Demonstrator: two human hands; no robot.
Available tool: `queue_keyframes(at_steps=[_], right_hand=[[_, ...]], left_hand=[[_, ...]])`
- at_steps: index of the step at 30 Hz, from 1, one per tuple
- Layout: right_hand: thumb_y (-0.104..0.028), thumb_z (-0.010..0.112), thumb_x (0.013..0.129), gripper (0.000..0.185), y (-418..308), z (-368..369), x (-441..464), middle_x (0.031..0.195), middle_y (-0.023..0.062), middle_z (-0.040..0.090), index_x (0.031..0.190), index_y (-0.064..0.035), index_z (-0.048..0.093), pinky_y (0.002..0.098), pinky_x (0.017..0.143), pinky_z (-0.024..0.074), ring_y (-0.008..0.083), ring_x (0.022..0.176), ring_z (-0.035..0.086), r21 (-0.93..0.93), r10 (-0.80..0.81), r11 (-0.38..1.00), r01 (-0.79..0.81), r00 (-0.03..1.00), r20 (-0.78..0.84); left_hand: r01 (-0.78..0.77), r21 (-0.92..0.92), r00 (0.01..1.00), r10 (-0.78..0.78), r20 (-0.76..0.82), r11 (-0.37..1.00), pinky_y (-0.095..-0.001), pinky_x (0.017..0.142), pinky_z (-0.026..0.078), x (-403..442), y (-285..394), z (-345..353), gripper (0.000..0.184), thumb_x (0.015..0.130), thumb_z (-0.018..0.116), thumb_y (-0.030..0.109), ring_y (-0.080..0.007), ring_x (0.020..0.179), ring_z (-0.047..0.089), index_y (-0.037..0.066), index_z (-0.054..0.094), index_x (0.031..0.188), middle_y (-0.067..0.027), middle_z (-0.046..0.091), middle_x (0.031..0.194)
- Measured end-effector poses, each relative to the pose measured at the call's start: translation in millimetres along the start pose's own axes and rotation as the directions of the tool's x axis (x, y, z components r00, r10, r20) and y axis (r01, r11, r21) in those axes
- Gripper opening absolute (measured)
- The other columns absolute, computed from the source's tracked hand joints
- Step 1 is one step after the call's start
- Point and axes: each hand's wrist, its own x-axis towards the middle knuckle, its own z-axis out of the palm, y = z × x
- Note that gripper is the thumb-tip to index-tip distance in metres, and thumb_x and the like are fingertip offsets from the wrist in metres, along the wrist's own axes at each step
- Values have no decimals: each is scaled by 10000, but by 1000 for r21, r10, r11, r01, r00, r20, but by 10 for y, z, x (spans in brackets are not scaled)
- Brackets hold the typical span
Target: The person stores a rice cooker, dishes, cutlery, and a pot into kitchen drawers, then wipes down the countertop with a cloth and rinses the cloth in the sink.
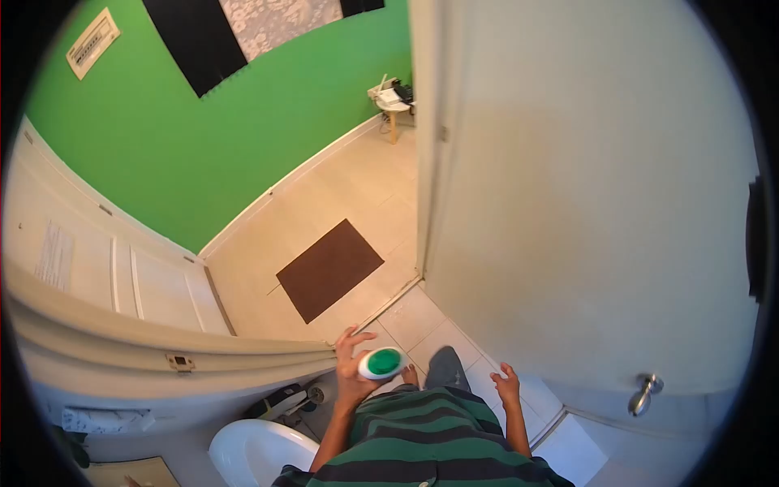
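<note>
White-and-green container sits at the lower centre of the frame, in the grip of the left hand, which holds it from its left side. Its oval top faces the camera, the longer axis running roughly left to right. The right hand, empty with fingers loosely curled, is well apart, farther right.

Free room ahead between doorframe and door
</note>
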Motion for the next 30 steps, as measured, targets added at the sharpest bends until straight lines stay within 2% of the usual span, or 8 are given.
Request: queue_keyframes(at_steps=[2, 8, 11, 15, 17, 19, 26, 30], right_hand=[[-194, 673, 709, 470, -24, -104, 173, 1101, 127, 572, 1137, -62, 533, 312, 722, 482, 204, 790, 614, -149, -246, 955, 255, 966, 75], [-224, 663, 711, 456, -1805, 1659, 953, 1009, 160, 603, 1110, -39, 542, 314, 730, 476, 220, 759, 618, -351, -243, 844, 406, 872, 425], [-247, 659, 712, 460, -2287, 2447, 1570, 999, 161, 606, 1106, -39, 543, 324, 753, 466, 249, 790, 612, -313, -212, 840, 443, 800, 562], [-300, 602, 747, 456, -3933, 3518, 1931, 1011, 170, 589, 1109, -31, 532, 354, 822, 434, 305, 933, 562, -340, -233, 653, 677, 607, 760], [-292, 583, 762, 446, -4553, 3974, 2138, 1012, 164, 578, 1120, -34, 518, 370, 828, 429, 314, 959, 543, -86, -439, 698, 711, 520, 732], [-270, 573, 772, 424, -5155, 4360, 2326, 1009, 152, 573, 1126, -45, 511, 374, 796, 441, 310, 937, 549, -80, -638, 449, 890, 382, 668], [-238, 576, 778, 391, -6489, 5168, 2712, 982, 147, 570, 1125, -68, 517, 381, 741, 459, 302, 861, 576, -11, -689, 510, 860, 416, 593], [-309, 583, 784, 443, -6314, 5084, 2965, 1111, 168, 543, 1154, -75, 516, 367, 865, 422, 314, 996, 536, -260, -454, 584, 769, 575, 681]], left_hand=[[156, -44, 972, -162, -171, 987, -461, 924, 331, -62, 47, 100, 368, 482, 830, 251, -338, 1108, 403, 89, 652, 760, -80, 548, 1009], [341, 135, 922, -303, -241, 930, -451, 907, 350, 865, -1538, -565, 377, 476, 833, 223, -328, 1110, 404, 72, 645, 766, -63, 542, 983], [455, 142, 864, -397, -308, 879, -453, 909, 343, 1221, -1873, -651, 386, 476, 830, 235, -328, 1093, 420, 88, 654, 788, -63, 554, 968], [537, 217, 822, -448, -351, 815, -437, 916, 352, 1923, -2398, -1022, 445, 428, 847, 221, -308, 1098, 416, 69, 622, 781, -36, 535, 968], [588, 215, 787, -491, -373, 780, -439, 912, 355, 2230, -2495, -1137, 455, 413, 852, 214, -306, 1100, 413, 65, 623, 777, -29, 535, 964], [610, 174, 759, -507, -408, 773, -455, 899, 351, 2708, -2609, -1303, 424, 421, 848, 218, -317, 1092, 420, 76, 659, 773, -38, 556, 951], [523, 32, 828, -499, -257, 851, -444, 891, 362, 3791, -3766, -1501, 424, 431, 844, 177, -309, 1066, 443, 70, 638, 785, -37, 586, 888], [289, 58, 955, -285, -79, 955, -426, 900, 361, 4650, -4206, -1444, 388, 469, 802, 139, -298, 1026, 470, 89, 637, 817, -45, 602, 871]])
